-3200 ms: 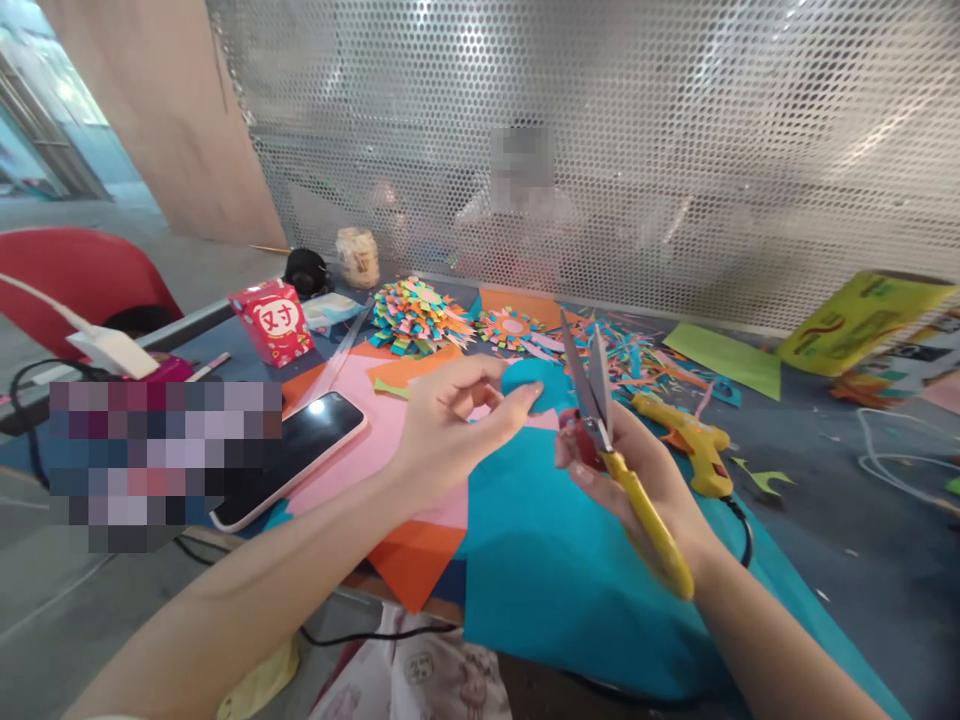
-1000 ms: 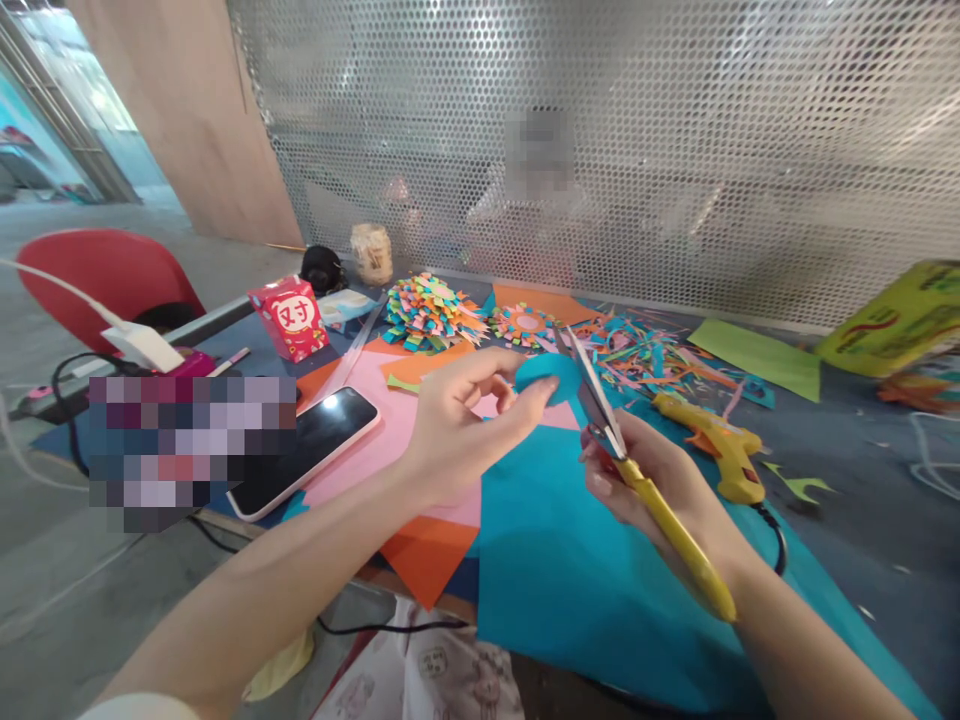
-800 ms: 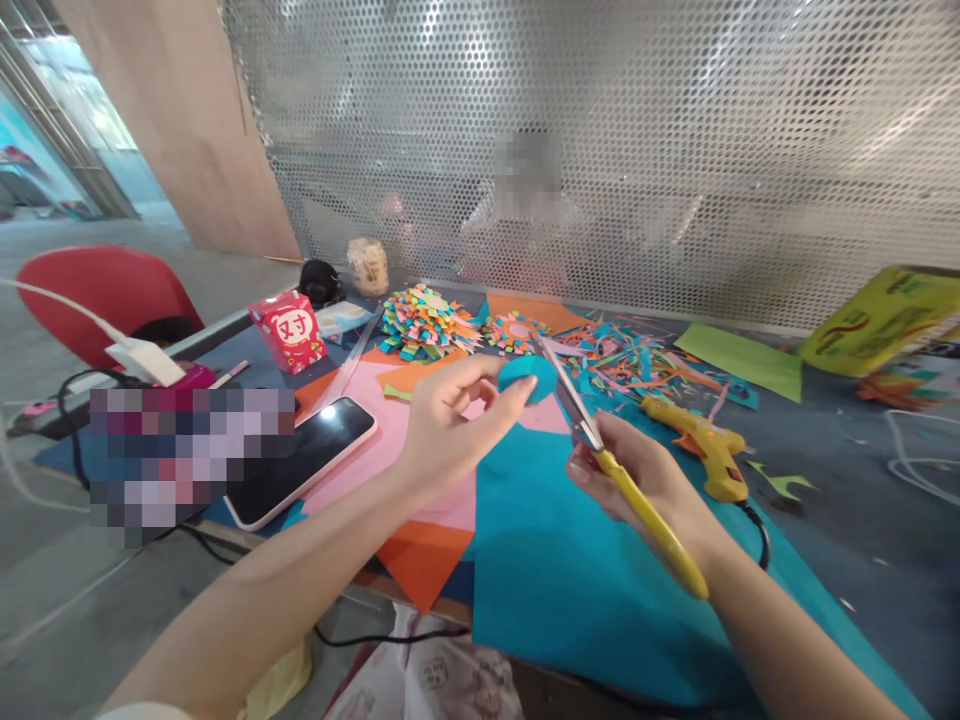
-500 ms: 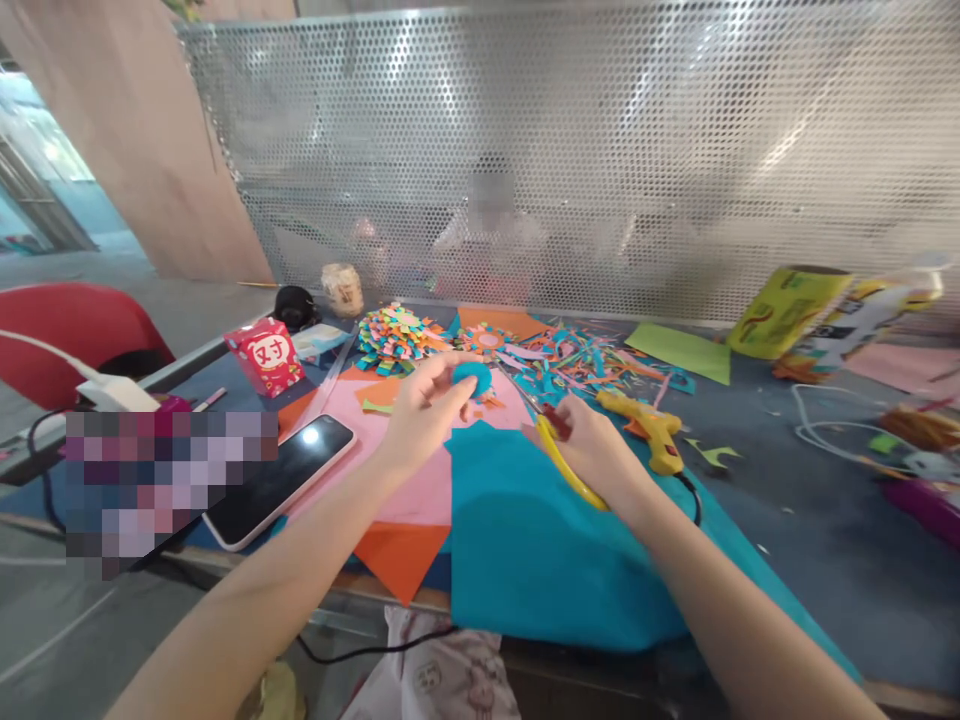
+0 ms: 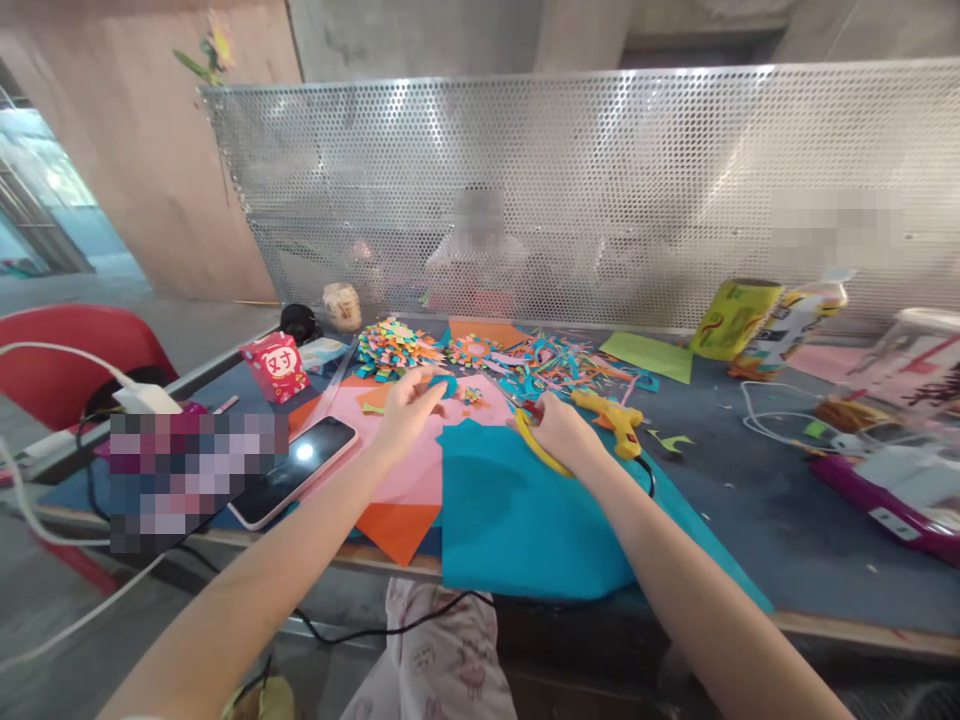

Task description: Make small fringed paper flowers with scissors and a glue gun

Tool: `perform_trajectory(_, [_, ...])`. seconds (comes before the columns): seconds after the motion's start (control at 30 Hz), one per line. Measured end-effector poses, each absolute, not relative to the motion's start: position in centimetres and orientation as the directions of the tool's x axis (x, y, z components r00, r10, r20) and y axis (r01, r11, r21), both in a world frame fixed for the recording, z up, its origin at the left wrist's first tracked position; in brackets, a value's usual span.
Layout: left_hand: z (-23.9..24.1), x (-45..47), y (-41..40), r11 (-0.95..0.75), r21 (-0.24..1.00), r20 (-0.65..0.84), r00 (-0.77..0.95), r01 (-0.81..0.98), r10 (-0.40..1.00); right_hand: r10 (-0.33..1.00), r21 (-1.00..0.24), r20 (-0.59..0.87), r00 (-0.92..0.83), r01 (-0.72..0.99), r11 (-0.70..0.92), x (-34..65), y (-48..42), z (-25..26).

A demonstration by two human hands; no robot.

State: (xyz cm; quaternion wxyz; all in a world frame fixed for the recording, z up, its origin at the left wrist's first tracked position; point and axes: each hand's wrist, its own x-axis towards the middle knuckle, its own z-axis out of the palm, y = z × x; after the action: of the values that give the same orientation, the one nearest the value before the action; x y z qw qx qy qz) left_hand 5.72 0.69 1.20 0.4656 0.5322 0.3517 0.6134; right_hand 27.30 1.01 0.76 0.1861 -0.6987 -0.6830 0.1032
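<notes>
Between its fingertips my left hand [image 5: 409,412] pinches a small round blue paper piece [image 5: 444,386], held above the pink paper [image 5: 401,484]. My right hand [image 5: 559,432] grips yellow-handled scissors [image 5: 541,452], whose blades point toward the blue piece but stand apart from it. Under the right hand lies a large blue sheet [image 5: 517,530]. Just right of that hand is a yellow glue gun [image 5: 616,420] with a black cord. Beyond the hands sit a heap of colourful paper pieces [image 5: 394,348] and a paper flower [image 5: 474,350].
Shredded paper strips [image 5: 562,360] cover the far middle. A phone [image 5: 296,470] and red packet [image 5: 276,366] lie left. At right are a green sheet [image 5: 649,355], a yellow can [image 5: 735,318], a bottle [image 5: 795,325] and a purple power strip [image 5: 877,505]. A perforated metal panel [image 5: 637,200] closes the back.
The view has tilted up and shifted right. My left hand has turned the blue piece, which shows less of its face. The scissors stay in my right hand.
</notes>
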Motion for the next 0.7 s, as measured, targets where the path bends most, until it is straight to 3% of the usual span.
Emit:
perform_trajectory(0.17, [0.4, 4.6, 0.4, -0.267, 0.947, 0.266, -0.03, -0.18, 0.964, 0.988, -0.497, 0.152, 0.028, 0.866, 0.052, 27.3, 1.3, 0.1])
perform_trajectory(0.3, [-0.3, 5.2, 0.0, -0.179, 0.972, 0.188, 0.045, -0.15, 0.981, 0.975, -0.636, 0.223, 0.007, 0.759, 0.141, 27.1, 1.4, -0.6])
perform_trajectory(0.5, [-0.6, 6.7, -1.1, -0.102, 0.991, 0.122, 0.267, -0.09, 0.956, 0.953, -0.848, 0.284, -0.105, 0.437, 0.3, 26.0, 1.0, -0.6])
perform_trajectory(0.7, [-0.9, 7.9, -0.5, -0.123, 0.992, 0.119, 0.45, -0.02, 0.885, 0.922, -0.926, 0.301, -0.246, 0.158, 0.344, 25.2, -0.1, -0.2])
